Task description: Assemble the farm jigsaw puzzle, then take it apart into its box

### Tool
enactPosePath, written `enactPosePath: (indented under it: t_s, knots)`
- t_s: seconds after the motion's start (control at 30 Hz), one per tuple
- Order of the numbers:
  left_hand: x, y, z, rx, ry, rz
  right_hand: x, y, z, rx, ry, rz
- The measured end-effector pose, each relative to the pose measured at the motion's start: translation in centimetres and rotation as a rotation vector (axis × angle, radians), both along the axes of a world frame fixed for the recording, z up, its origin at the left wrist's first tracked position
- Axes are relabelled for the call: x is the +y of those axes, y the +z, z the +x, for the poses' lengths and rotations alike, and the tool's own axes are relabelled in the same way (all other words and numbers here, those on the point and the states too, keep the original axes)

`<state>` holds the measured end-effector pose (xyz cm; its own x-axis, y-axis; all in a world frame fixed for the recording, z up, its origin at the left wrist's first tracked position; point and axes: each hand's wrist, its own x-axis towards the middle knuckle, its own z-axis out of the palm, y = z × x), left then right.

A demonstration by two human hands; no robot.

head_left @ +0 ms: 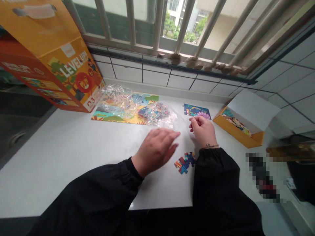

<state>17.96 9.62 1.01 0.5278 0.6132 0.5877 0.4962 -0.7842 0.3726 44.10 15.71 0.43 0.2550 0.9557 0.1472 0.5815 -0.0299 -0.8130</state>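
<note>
My left hand (157, 149) hovers over the white table, fingers stretched forward and thumb apart, with nothing visible in it. My right hand (203, 130) is curled with thumb and fingertips together; whatever they hold, if anything, is too small to make out. Just beyond it lies a dark blue puzzle section (197, 110) with a pink shape, partly covered by that hand. Between my forearms rest a few joined jigsaw pieces (185, 163) in blue, red and orange. Clear plastic bags (157, 113) with puzzle pieces inside lie ahead of my left hand, on a colourful picture sheet (110, 117).
A tall orange puzzle box (73, 72) stands at the back left. At the right, an open yellow box (242, 136) with a white lid holds more pieces. A barred window (157, 26) and tiled wall bound the table's back. A pixelated dark object (263, 178) lies at right.
</note>
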Motion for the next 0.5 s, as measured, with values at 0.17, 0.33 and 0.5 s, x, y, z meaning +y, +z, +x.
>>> enactPosePath:
  t_s: [0.17,0.33,0.5]
  knots:
    - [-3.5,-2.2,3.5,0.332,-0.346,-0.121,0.0,-0.2,-1.0,-0.085,0.058,-0.007]
    - [-3.0,-2.8,3.7,0.395,-0.277,-0.129,-0.1,-0.5,-1.3,-0.075,0.102,-0.039]
    - [-1.0,-2.1,2.1,0.355,-0.08,-0.187,-0.2,-0.5,-1.5,-0.113,0.12,-0.071]
